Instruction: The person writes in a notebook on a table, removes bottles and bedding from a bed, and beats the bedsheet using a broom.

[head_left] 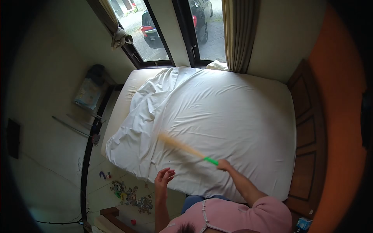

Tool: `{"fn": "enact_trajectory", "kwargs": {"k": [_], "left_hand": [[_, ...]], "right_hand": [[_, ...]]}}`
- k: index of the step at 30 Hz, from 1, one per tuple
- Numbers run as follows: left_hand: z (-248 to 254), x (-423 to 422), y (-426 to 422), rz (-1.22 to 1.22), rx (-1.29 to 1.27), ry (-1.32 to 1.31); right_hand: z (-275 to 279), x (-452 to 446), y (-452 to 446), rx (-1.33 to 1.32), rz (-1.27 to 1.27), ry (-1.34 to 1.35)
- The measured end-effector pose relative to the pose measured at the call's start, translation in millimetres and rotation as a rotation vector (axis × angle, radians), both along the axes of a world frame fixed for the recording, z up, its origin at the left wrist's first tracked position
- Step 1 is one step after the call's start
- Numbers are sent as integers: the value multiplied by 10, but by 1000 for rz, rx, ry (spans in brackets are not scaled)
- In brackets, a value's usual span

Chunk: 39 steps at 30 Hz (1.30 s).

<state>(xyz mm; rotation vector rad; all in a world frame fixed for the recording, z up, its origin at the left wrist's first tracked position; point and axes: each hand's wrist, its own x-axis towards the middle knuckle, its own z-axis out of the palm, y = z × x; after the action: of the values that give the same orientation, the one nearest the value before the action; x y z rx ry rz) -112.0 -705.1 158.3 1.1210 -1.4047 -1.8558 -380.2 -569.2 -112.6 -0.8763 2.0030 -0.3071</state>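
Green-gripped and straw-coloured, blurred along its length, a long stick (180, 145) is clasped in the right hand (223, 165) on my feed, reaching forward-left over the bed (121, 105). White sheet (233, 108) lies creased beyond that hand, with bulkier folds to its left. I record the left hand (164, 176) released, fingers loosely bent, near the bed's front edge. Small mixed pieces (143, 204) lie scattered left of it on pale tiled floor (95, 195).

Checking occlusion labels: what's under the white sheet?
A pale mattress, exposed along its picture-left side, where the white sheet is rumpled. Elsewhere the sheet covers the top; anything beneath there can't be seen.
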Motion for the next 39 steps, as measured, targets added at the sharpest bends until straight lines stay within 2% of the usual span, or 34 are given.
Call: {"fn": "enact_trajectory", "kwargs": {"k": [1, 2, 4, 7, 8, 9, 10, 11, 12, 13, 15, 16, 17, 18, 19, 21, 24, 27, 29, 31, 32, 34, 35, 36, 37, 38, 39], "left_hand": [[49, -48, 38, -50, -18, 14], [105, -69, 67, -83, -22, 35], [96, 44, 116, -71, -27, 30], [-7, 296, 207, -21, -19, 31], [-33, 390, 244, 32, 4, 27], [-59, 474, 272, 86, 25, 25], [-86, 557, 303, 97, 34, 20], [-86, 597, 333, 99, 34, 21], [-86, 632, 367, 121, 45, 36], [-94, 662, 410, 142, 59, 50], [-89, 642, 467, 140, 68, 55], [-78, 600, 487, 142, 69, 58], [-71, 553, 507, 129, 73, 59], [-67, 478, 515, 86, 57, 55], [-58, 426, 538, 46, 45, 47], [14, 287, 547, -2, 39, 43], [95, 280, 601, -83, -7, 27], [90, 390, 640, -102, -35, 29], [29, 500, 657, -18, -9, 20], [-17, 571, 713, -17, 5, 3], [-39, 585, 740, -17, 30, 3], [-96, 566, 806, -31, 61, 2], [-121, 521, 820, -52, 62, 4], [-127, 466, 829, -72, 60, 8], [-108, 405, 856, -83, 62, 8], [-78, 311, 882, -112, 50, 10], [-45, 209, 907, -136, 39, 16]], "right_hand": [[45, 148, 25, -105, 158, 96], [98, 208, 121, -102, 164, 91], [208, 259, 291, -307, -18, 216], [269, -300, 634, -272, -583, 301], [496, -556, 755, -278, -707, 348], [206, -924, 894, -260, -908, 349], [769, -1059, 933, -281, -1086, 242], [672, -1284, 1054, -376, -1192, 279], [765, -1409, 1085, -317, -1316, 232], [593, -1436, 1148, -311, -1317, 235], [-376, -1495, 1152, -126, -1378, 264], [-1001, -1328, 1169, -30, -1271, -7], [-1955, -1112, 1285, 68, -729, 162], [-440, -512, 1134, 217, -542, -26], [98, -154, 1048, 155, -466, -79], [159, 173, 1081, -29, -23, 242], [421, 216, 1300, -138, -75, 287], [484, -214, 1680, -96, -610, 384], [522, -635, 1955, -111, -928, 474], [910, -856, 2087, -109, -1246, 216], [797, -796, 2152, -101, -1256, 212], [214, -674, 2231, 2, -1250, 268], [-159, -428, 2292, 143, -987, 55], [-686, -31, 2383, 107, -693, 82], [-182, 428, 2246, 195, -625, -54], [-10, 725, 2183, 187, -506, -162], [-13, 925, 2113, 88, -331, 19]]}}
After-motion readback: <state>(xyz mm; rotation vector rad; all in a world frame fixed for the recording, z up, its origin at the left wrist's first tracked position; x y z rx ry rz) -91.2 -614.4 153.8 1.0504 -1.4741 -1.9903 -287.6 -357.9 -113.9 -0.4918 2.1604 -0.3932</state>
